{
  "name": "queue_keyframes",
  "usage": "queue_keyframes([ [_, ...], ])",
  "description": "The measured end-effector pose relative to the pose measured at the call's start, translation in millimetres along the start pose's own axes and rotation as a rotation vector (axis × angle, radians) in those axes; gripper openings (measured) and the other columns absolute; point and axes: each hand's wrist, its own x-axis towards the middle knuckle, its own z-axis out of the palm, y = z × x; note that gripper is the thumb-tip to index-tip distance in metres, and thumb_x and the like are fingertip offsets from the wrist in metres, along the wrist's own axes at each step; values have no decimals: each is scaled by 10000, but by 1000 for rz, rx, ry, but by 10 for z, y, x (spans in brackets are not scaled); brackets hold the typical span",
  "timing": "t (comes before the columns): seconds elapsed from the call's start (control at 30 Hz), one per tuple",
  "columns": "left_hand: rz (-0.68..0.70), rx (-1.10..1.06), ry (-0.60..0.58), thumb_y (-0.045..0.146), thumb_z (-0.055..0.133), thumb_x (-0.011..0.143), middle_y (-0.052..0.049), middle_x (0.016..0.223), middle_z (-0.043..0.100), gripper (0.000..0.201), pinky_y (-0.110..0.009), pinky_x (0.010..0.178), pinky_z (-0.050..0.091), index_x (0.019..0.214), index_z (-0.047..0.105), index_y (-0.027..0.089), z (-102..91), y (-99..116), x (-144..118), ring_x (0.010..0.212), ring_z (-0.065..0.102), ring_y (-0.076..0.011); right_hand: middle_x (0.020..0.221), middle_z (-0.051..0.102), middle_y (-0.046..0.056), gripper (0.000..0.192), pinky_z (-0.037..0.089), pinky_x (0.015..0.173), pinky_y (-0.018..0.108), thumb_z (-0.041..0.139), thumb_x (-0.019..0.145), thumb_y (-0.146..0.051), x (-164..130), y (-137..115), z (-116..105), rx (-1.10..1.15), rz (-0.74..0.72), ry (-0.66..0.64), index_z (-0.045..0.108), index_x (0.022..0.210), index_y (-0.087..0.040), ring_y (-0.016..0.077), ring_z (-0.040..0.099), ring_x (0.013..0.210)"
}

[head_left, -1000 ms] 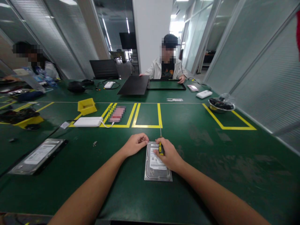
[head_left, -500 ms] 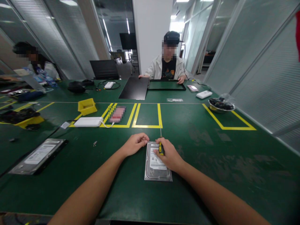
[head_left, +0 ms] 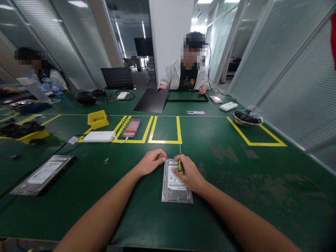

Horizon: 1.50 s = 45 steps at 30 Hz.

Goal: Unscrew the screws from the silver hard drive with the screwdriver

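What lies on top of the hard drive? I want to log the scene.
On the hard drive a white label shows. The right hand, gripping a yellow-and-black screwdriver, covers its far right part; the left hand touches the far left corner.

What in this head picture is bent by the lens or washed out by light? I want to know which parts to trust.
Head view: wide-angle bending, so the table edges and side walls bow and lean outward. Ceiling lights blow out and streak on the glass. The middle is sharp: the hard drive, with the left hand at its far corner and the right hand holding the screwdriver. Shadows are soft.
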Motion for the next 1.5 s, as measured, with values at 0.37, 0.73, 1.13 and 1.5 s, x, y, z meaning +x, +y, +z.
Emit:
queue_keyframes([
  [0.37, 3, -4, 58, 364, 649, 872, -86, 1002, 687, 397, -285, 721, 530, 1188, 591, 131, 84, 70, -133, 788, 638, -155, 1110, 588, 54, 262, 401, 954, 388, 611, 864, -192, 9, 5, 17, 8, 4, 14, 485, 1091, -228, 223, 524, 1060],
  [0.73, 35, 29, 89, 331, 662, 868, -94, 1034, 693, 420, -297, 766, 530, 1232, 578, 141, 108, 62, -169, 853, 643, -168, 1112, 592, 54, 267, 403, 953, 384, 604, 868, -199, 21, -4, 17, 16, 3, 23, 481, 1102, -231, 225, 529, 1068],
  [1.13, 29, 89, 116, 346, 706, 825, -68, 1021, 689, 483, -298, 777, 503, 1243, 566, 151, 113, 20, -169, 888, 623, -174, 1117, 585, 77, 265, 415, 953, 406, 576, 887, -221, 36, 23, 74, 3, -12, 43, 466, 1128, -214, 238, 532, 1057],
  [1.5, 30, 53, 115, 330, 706, 812, -62, 972, 687, 455, -287, 746, 502, 1207, 576, 145, 67, -19, -166, 838, 614, -163, 1098, 610, 88, 266, 439, 929, 427, 567, 883, -227, 48, -47, 94, -52, -30, 50, 480, 1133, -200, 252, 562, 1032],
])
